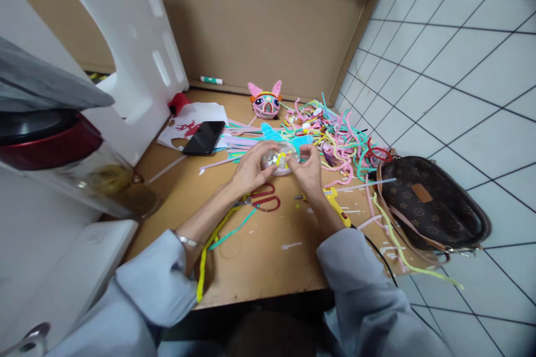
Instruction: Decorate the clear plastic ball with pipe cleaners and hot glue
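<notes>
**Two hands close around a clear ball**

The left hand (251, 170) has its fingers curled against the near-left side of a small clear ball (280, 160), while the right hand (309, 170) pinches at the ball's right edge, thumb and forefinger pressed together over a bit of yellow stem (280, 157) lying on it. Held from both sides this way, the ball seems steadied so the yellow piece can be worked. The ball sits low over the cardboard table (259, 245), mid-table; being round, it shows no clear long axis, and I cannot tell which way it faces.

Just below the hands lie red scissors (264, 198) and a yellow glue gun (335, 203). Behind is a tangle of coloured stems (335, 134), a pink cat head (265, 101) and a black phone (203, 137). A brown bag (431, 206) rests at right.
</notes>
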Action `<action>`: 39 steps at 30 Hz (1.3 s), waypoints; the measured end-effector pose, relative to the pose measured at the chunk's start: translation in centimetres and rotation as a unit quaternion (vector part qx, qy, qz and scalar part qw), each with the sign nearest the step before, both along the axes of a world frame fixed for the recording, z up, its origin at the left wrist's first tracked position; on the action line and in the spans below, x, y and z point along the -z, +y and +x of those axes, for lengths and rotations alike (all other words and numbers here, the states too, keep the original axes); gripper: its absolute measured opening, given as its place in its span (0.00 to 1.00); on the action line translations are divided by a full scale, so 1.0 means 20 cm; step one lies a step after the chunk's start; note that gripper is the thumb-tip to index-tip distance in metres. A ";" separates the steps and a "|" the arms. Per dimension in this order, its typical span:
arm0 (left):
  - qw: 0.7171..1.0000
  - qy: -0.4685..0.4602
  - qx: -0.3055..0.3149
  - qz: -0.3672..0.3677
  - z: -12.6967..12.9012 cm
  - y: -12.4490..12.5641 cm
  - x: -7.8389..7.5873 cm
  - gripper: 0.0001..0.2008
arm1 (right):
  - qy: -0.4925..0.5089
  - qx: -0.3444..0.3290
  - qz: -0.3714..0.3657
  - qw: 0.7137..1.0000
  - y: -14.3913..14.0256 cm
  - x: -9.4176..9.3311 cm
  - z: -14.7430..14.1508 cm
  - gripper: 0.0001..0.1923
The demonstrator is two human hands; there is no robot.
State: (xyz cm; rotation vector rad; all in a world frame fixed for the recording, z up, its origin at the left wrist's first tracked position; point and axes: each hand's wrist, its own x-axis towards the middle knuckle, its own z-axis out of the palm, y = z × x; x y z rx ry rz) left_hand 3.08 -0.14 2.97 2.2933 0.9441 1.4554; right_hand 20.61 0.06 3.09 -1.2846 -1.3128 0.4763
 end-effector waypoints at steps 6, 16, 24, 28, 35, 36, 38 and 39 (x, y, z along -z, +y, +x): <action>0.999 -0.010 -0.048 -0.018 0.01 -0.01 0.01 0.21 | 0.023 0.003 -0.031 0.999 0.00 0.00 -0.01 0.25; 0.993 -0.013 -0.077 -0.087 0.01 -0.01 0.02 0.23 | 0.046 -0.048 -0.062 0.996 0.02 0.04 0.02 0.24; 0.989 -0.023 -0.114 -0.094 0.01 -0.01 0.02 0.23 | 0.054 -0.043 -0.066 0.995 0.01 0.01 0.01 0.26; 0.978 -0.068 -0.100 -0.169 0.01 0.00 0.04 0.26 | 0.051 -0.041 -0.076 0.995 0.00 0.00 0.01 0.26; 0.964 -0.132 -0.052 -0.227 0.02 0.00 0.05 0.28 | 0.045 -0.045 -0.071 0.995 -0.02 -0.02 0.00 0.25; 0.964 -0.136 -0.050 -0.225 0.02 0.00 0.05 0.28 | 0.045 -0.044 -0.071 0.995 -0.02 -0.02 0.00 0.25; 0.964 -0.139 -0.048 -0.221 0.02 0.00 0.04 0.27 | 0.048 -0.042 -0.073 0.995 -0.03 -0.04 0.00 0.25; 0.965 -0.139 -0.049 -0.219 0.02 -0.01 0.04 0.28 | 0.050 -0.041 -0.075 0.995 -0.04 -0.04 0.00 0.25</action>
